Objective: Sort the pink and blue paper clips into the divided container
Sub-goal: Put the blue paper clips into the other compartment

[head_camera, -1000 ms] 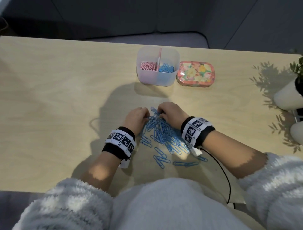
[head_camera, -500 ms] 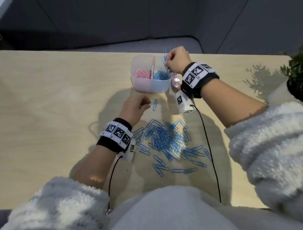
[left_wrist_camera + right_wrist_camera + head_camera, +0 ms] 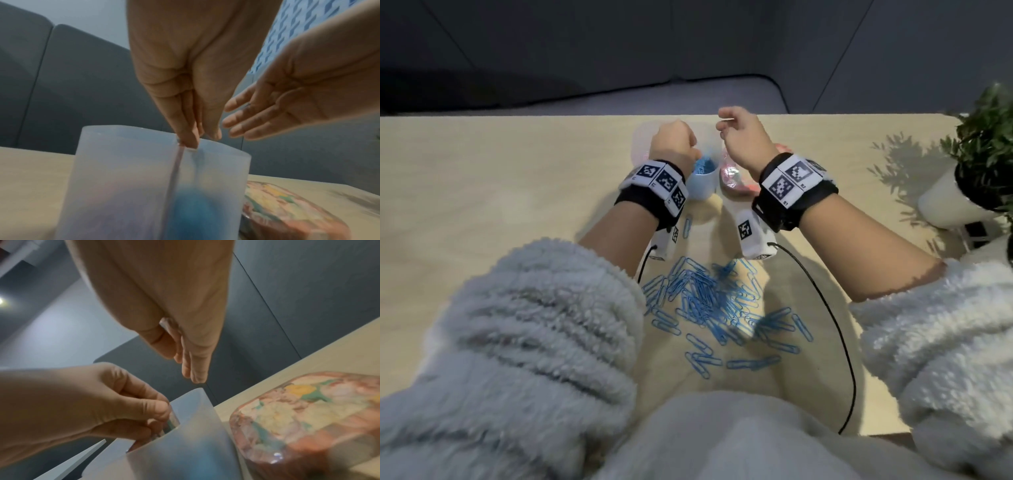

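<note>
Reaching over the one frosted translucent divided container [image 3: 127,186], both hands sit at about twelve o'clock on the pale wooden table [image 3: 482,205]. The left hand [image 3: 673,144] has its fingertips [image 3: 188,139] bunched together at the rim, right above the single pink divider wall [image 3: 174,170]; from the right wrist view the thumb and fingers look pinched on something thin and bluish, though blur keeps me from telling what it is. The right hand [image 3: 744,140] hovers just to the three o'clock side of the left one, fingers extended and relaxed, gripping nothing visible. Inside the container, a blurred mass of blue paper clips [image 3: 191,207] fills the right of its two compartments; the left compartment shows only a faint pinkish tint. One floral-patterned pink tin [image 3: 308,415] lies just beside the container at three o'clock. A scattered pile of loose blue paper clips [image 3: 715,301], several dozen and too tangled to count, lies at six o'clock near the person's body, and one stray blue clip [image 3: 687,226] lies between pile and container. One potted green plant [image 3: 986,144] stands at the far three o'clock edge.
</note>
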Motion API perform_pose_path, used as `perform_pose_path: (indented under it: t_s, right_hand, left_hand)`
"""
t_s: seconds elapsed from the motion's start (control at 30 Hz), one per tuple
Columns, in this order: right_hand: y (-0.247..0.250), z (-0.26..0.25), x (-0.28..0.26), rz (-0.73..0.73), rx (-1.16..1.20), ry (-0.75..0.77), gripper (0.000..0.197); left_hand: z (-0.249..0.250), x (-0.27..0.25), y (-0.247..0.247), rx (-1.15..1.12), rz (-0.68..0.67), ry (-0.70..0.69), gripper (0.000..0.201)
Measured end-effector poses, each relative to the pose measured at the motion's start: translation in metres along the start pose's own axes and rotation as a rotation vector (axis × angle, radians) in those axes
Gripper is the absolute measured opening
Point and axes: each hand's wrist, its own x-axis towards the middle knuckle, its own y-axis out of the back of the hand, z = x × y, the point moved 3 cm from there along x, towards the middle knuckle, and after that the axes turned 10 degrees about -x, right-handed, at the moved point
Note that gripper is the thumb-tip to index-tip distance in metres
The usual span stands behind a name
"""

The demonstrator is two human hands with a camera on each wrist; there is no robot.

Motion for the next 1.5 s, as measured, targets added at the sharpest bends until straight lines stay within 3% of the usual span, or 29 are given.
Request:
perform_pose_path:
  t_s: [0.1,0.17,0.27,0.33,0.43,0.5,0.57,0.63,0.7,0.77,0.87,0.93,1.0,1.1,1.2,1.3,1.5]
  right_hand:
    - [0.018,0.011,-0.027,0.022,0.019,0.041,0.027]
    - [0.027,0.028,-0.055,-0.042,0.056,0.022,0.019]
    - [0.04,0.066,-0.106,-0.184,-0.121,0.039,0.014]
    - [0.049,0.097,-0.142,-0.278,-0.316,0.055,0.011]
    - [0.058,0.138,-0.189,-0.424,-0.689,0.031,0.047]
    - [0.061,0.156,-0.211,-0.488,-0.744,0.013,0.076]
    - [0.057,0.165,-0.228,-0.522,-0.703,-0.019,0.097]
    - [0.043,0.17,-0.242,-0.544,-0.696,0.018,0.11]
    - [0.024,0.171,-0.252,-0.531,-0.718,0.08,0.109]
    - [0.009,0.166,-0.251,-0.47,-0.736,0.129,0.089]
    - [-0.005,0.147,-0.234,-0.347,-0.698,0.167,0.051]
    - [-0.008,0.137,-0.222,-0.332,-0.665,0.208,0.043]
    - [0.0,0.134,-0.21,-0.34,-0.632,0.21,0.047]
    - [0.018,0.134,-0.189,-0.359,-0.629,0.128,0.07]
    - [0.017,0.13,-0.173,-0.394,-0.737,0.064,0.085]
    - [-0.002,0.115,-0.17,-0.405,-0.74,0.094,0.085]
    - [-0.036,0.1,-0.178,-0.405,-0.636,0.192,0.04]
  left_hand:
    - [0.005,-0.015,0.0,0.01,0.012,-0.142,0.025]
    - [-0.001,-0.036,-0.001,0.031,0.025,-0.283,0.022]
    - [-0.033,-0.069,-0.017,0.099,-0.14,-0.343,0.021]
    - [-0.062,-0.084,-0.031,0.204,-0.269,-0.307,0.042]
    - [-0.088,-0.106,-0.052,0.391,-0.412,-0.262,0.079]
    - [-0.092,-0.122,-0.063,0.435,-0.467,-0.326,0.104]
    - [-0.094,-0.138,-0.069,0.431,-0.478,-0.358,0.112]
    - [-0.088,-0.158,-0.069,0.449,-0.54,-0.346,0.11]
    - [-0.087,-0.174,-0.073,0.479,-0.572,-0.392,0.095]
    - [-0.085,-0.183,-0.079,0.459,-0.58,-0.462,0.076]
    - [-0.079,-0.183,-0.083,0.412,-0.538,-0.46,0.056]
    - [-0.073,-0.182,-0.08,0.408,-0.516,-0.436,0.048]
    - [-0.072,-0.178,-0.073,0.369,-0.481,-0.412,0.049]
    - [-0.074,-0.174,-0.057,0.32,-0.437,-0.365,0.061]
    - [-0.075,-0.17,-0.058,0.399,-0.488,-0.339,0.072]
    - [-0.069,-0.167,-0.069,0.41,-0.506,-0.324,0.054]
    - [-0.061,-0.162,-0.076,0.355,-0.469,-0.296,0.034]
